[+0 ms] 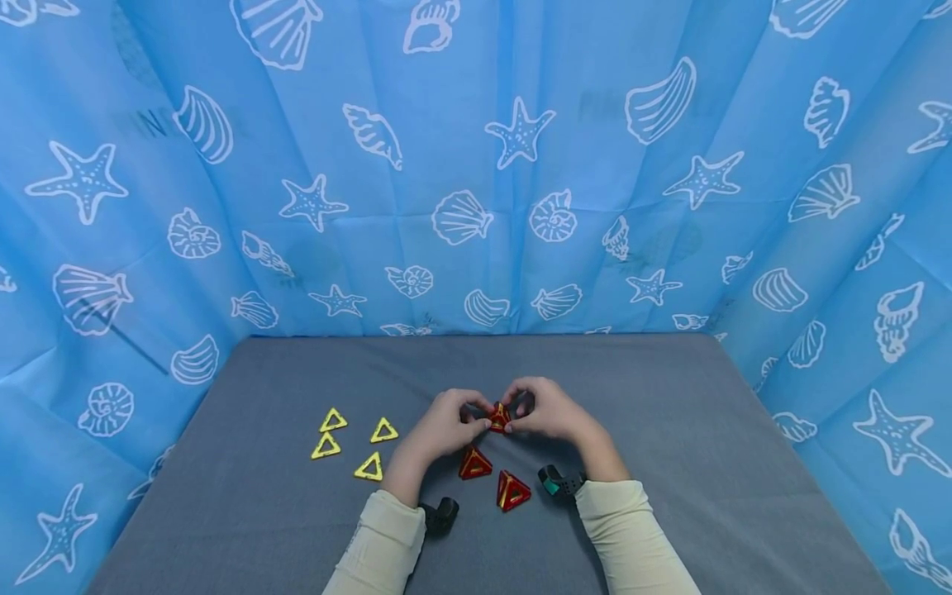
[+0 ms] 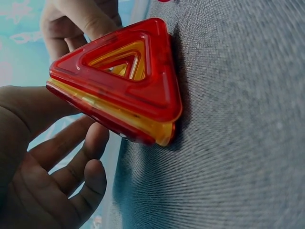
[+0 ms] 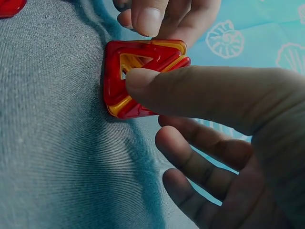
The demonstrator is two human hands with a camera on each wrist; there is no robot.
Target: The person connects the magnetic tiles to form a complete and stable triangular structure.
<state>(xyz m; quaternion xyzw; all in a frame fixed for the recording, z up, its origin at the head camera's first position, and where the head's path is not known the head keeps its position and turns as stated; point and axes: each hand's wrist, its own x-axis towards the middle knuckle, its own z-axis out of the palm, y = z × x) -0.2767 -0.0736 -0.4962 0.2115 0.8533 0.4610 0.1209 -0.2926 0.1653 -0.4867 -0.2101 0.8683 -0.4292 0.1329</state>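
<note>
A small pyramid of red and yellow triangular magnetic tiles [image 1: 500, 418] stands on the grey cloth between both hands. My left hand [image 1: 451, 421] pinches its left side, thumb near the front. From the other side my right hand [image 1: 546, 409] grips it, and in the right wrist view the right thumb [image 3: 145, 86] lies across one open-centred face. The left wrist view shows a red triangular face [image 2: 159, 90] close up, with yellow edges beneath it; the remaining left fingers [image 2: 95, 174] are loosely bent below. Some contact points are hidden behind the pyramid.
Nearer the body, two more red and yellow pyramids sit on the cloth, one on the left [image 1: 474, 463] and one on the right [image 1: 513, 491]. Several flat yellow triangles [image 1: 369, 467] lie to the left. A blue shell-print curtain [image 1: 461, 273] encloses the grey table [image 1: 669, 413].
</note>
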